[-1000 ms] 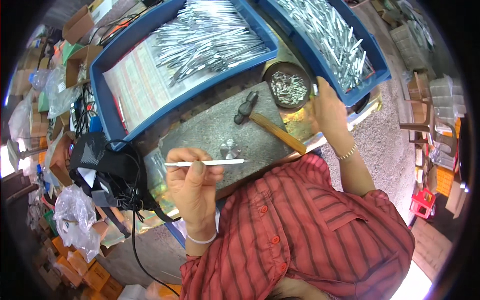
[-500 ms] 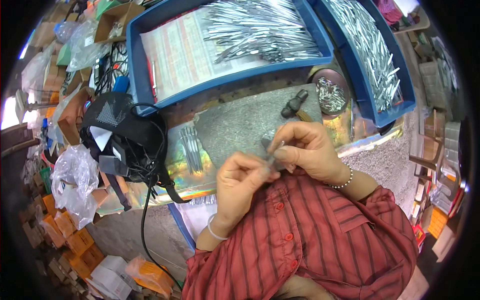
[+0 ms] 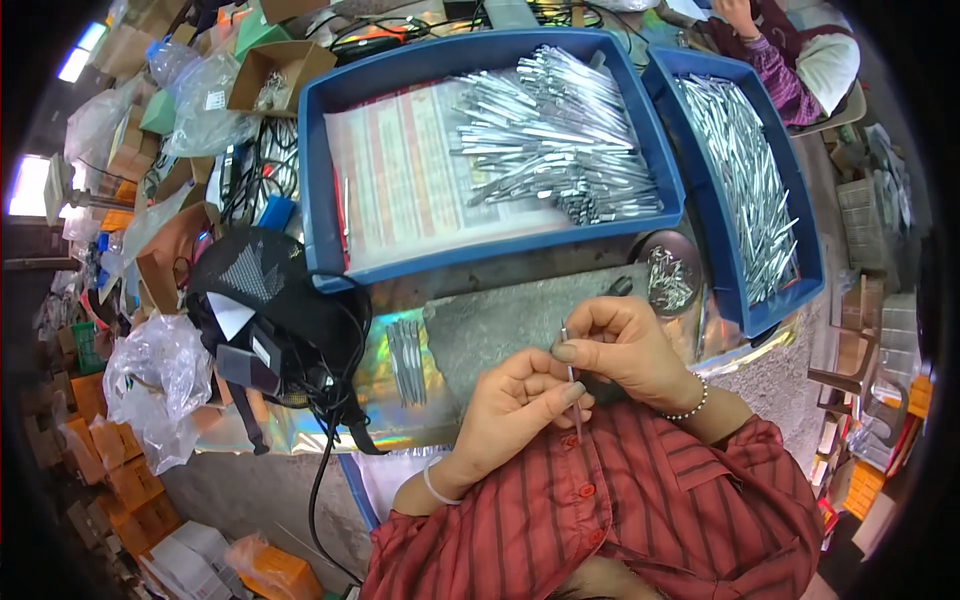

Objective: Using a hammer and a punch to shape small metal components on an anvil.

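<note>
My left hand (image 3: 515, 405) and my right hand (image 3: 630, 350) meet close in front of my striped shirt. Between their fingertips runs a slim metal rod (image 3: 571, 372), held roughly upright. The right thumb and forefinger pinch its upper part, while the left fingers close round it lower down. Just beyond lies a flat grey slab (image 3: 480, 325). The dark head of a hammer (image 3: 621, 286) shows past my right hand, which hides the rest. Several thin metal rods (image 3: 406, 365) lie side by side left of the slab.
A large blue tray (image 3: 490, 251) with piled metal rods stands behind the slab. Another blue tray (image 3: 785, 309) of rods is at right, beside a round bowl of small metal pieces (image 3: 668, 278). At left sits a black mesh bag (image 3: 270, 270) with cables. Another person (image 3: 800, 75) sits far right.
The view has tilted up, so the trays and slab appear lower and another person shows at the top right. In my fingers the rod now stands upright and shows more plainly.
</note>
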A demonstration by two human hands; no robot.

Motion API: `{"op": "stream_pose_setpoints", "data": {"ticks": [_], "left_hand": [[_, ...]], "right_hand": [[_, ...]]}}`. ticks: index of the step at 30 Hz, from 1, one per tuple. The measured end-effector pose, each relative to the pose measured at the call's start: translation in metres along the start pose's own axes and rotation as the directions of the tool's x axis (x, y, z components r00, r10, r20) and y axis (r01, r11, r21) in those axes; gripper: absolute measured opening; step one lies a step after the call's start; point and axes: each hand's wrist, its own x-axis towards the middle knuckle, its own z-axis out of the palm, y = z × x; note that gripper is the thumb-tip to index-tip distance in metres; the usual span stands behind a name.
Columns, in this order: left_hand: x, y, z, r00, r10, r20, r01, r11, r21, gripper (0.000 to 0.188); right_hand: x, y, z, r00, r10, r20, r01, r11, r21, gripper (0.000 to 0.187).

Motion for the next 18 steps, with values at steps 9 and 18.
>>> {"op": "stream_pose_setpoints", "data": {"ticks": [9, 18], "left_hand": [[0.028, 0.009, 0.007, 0.996, -0.074, 0.051, 0.079, 0.991, -0.107, 0.017], [0.038, 0.01, 0.013, 0.99, -0.13, 0.052, 0.133, 0.988, -0.074, 0.018]], "right_hand": [[0.01, -0.009, -0.022, 0.998, 0.054, 0.01, -0.055, 0.99, 0.129, 0.012], [0.011, -0.006, -0.032, 0.998, 0.058, -0.008, -0.056, 0.985, 0.166, 0.011]]}}
